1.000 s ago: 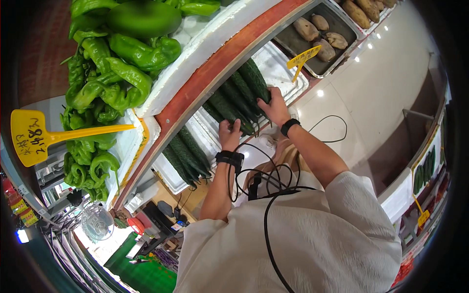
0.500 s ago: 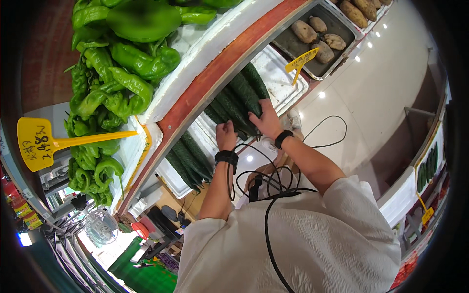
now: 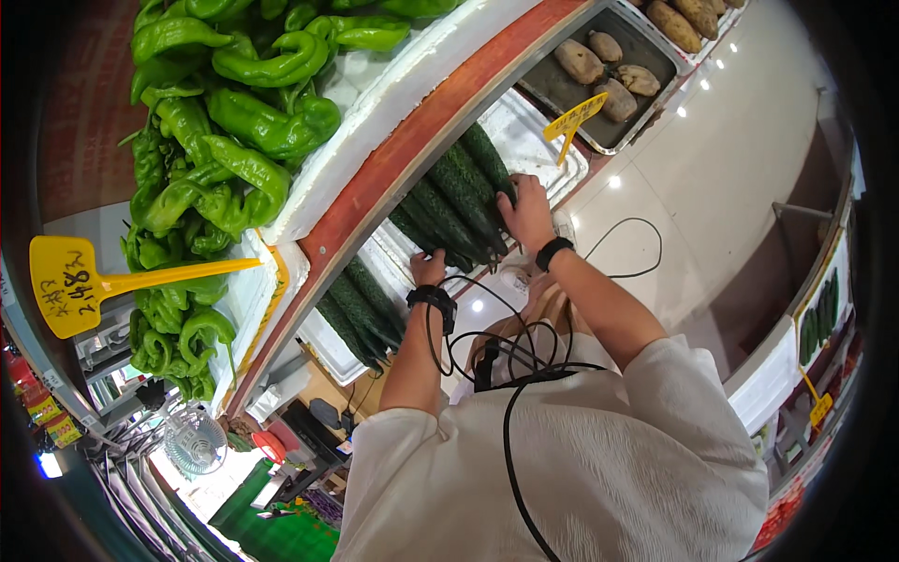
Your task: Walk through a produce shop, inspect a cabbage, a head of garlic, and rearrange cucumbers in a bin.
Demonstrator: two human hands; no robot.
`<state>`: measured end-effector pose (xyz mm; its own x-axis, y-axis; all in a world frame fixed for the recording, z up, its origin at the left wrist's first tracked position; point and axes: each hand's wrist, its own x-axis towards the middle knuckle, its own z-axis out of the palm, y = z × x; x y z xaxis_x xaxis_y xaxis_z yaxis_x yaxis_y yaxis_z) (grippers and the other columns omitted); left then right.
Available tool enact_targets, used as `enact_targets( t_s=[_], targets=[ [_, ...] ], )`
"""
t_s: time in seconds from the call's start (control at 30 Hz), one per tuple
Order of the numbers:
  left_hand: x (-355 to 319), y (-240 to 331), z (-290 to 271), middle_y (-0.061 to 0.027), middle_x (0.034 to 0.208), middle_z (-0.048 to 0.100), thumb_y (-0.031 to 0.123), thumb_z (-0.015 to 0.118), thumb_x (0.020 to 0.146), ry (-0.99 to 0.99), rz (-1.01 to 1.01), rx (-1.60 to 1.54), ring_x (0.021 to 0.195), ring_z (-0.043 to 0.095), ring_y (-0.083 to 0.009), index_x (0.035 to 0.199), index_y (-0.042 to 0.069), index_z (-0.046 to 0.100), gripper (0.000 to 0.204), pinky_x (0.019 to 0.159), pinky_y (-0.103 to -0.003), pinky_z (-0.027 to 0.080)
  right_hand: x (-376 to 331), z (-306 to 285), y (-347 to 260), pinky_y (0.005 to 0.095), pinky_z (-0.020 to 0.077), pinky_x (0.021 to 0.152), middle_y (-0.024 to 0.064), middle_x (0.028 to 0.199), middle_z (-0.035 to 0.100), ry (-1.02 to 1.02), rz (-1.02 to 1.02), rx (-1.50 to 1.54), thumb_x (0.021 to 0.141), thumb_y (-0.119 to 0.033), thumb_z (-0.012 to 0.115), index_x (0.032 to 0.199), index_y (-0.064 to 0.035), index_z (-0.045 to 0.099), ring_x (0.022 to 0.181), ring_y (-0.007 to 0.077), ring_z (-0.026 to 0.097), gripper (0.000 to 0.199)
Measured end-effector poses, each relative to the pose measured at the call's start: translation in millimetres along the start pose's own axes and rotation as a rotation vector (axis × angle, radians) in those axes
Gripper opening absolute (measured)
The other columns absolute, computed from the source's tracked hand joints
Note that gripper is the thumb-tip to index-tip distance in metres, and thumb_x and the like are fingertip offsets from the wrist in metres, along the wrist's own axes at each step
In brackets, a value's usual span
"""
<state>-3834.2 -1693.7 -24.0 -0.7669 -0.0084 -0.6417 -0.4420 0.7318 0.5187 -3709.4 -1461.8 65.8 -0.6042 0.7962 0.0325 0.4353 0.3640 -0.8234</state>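
The right hand [image 3: 526, 214] lies spread on top of a pile of dark green cucumbers [image 3: 449, 201], fingers curled over the far end of the nearest ones; the grip is loose and wide, pressing on the pile rather than closed round a single cucumber. The left hand [image 3: 428, 270] sits at the near edge of the same pile, its fingers tucked against the cucumbers; whether its grip is closed on one cannot be told. Both wrists wear black bands, with black cables running down to the person's white shirt [image 3: 562, 459].

The cucumbers lie side by side in a white foam tray [image 3: 524, 131] on the lower shelf, below a reddish-brown shelf edge [image 3: 393, 173]. A second, smaller bunch of cucumbers [image 3: 361, 309] lies to the left in the neighbouring white tray. On the shelf above, far left, green peppers [image 3: 225, 140] are heaped, with a yellow price tag [image 3: 66, 286] stuck out beside them. To the far right, a metal tray [image 3: 655, 51] holds brown sweet potatoes [image 3: 599, 66], with another yellow tag [image 3: 573, 120] at its near edge.
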Motion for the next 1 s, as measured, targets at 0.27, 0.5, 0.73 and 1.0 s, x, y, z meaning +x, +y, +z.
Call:
enact_targets(
  t_s=[0.27,0.5,0.73,1.0],
  targets=[
    [-33.2,17.6,-9.6,-0.0076,0.074,0.054,0.025,0.068,0.082,-0.154,-0.082,-0.347,0.063,0.053,-0.0169,0.092,-0.001,0.055,0.031,0.048,-0.031,0.043,4.1,11.6,21.8,0.0464,0.0459,0.082,0.0264,0.102,0.055,-0.113,0.091,0.048,0.079,-0.014,0.064,0.116,0.0030,0.048,0.094,0.0421,0.055,0.044],
    [-36.5,19.1,1.3,-0.0078,0.070,0.054,0.026,0.060,0.085,0.054,-0.032,-0.486,0.059,0.052,-0.0191,0.081,-0.001,0.056,0.028,0.047,-0.031,0.042,21.8,6.1,21.6,0.0459,0.0469,0.083,0.0271,0.102,0.055,-0.267,0.185,-0.014,0.078,-0.014,0.065,0.114,0.0040,0.048,0.094,0.0428,0.056,0.044],
    [-73.4,58.8,-5.8,0.0026,0.064,0.042,0.037,0.056,0.093,0.052,-0.043,-0.840,0.049,0.042,-0.0083,0.086,0.009,0.053,0.029,0.041,-0.021,0.030,25.8,7.4,27.9,0.0452,0.0472,0.084,0.0277,0.102,0.053,-0.325,0.228,-0.005,0.078,-0.014,0.064,0.109,0.0047,0.049,0.095,0.0430,0.056,0.039],
    [-139.0,84.2,15.2,0.0024,0.066,0.043,0.038,0.052,0.095,0.086,0.271,-0.710,0.052,0.041,-0.0065,0.085,0.010,0.044,0.032,0.046,-0.021,0.034,36.1,17.3,50.4,0.0335,0.0483,0.060,0.0151,0.087,0.063,-0.254,0.420,0.322,0.088,-0.016,0.053,0.113,0.0032,0.051,0.066,0.0230,0.060,0.031]
  ],
)
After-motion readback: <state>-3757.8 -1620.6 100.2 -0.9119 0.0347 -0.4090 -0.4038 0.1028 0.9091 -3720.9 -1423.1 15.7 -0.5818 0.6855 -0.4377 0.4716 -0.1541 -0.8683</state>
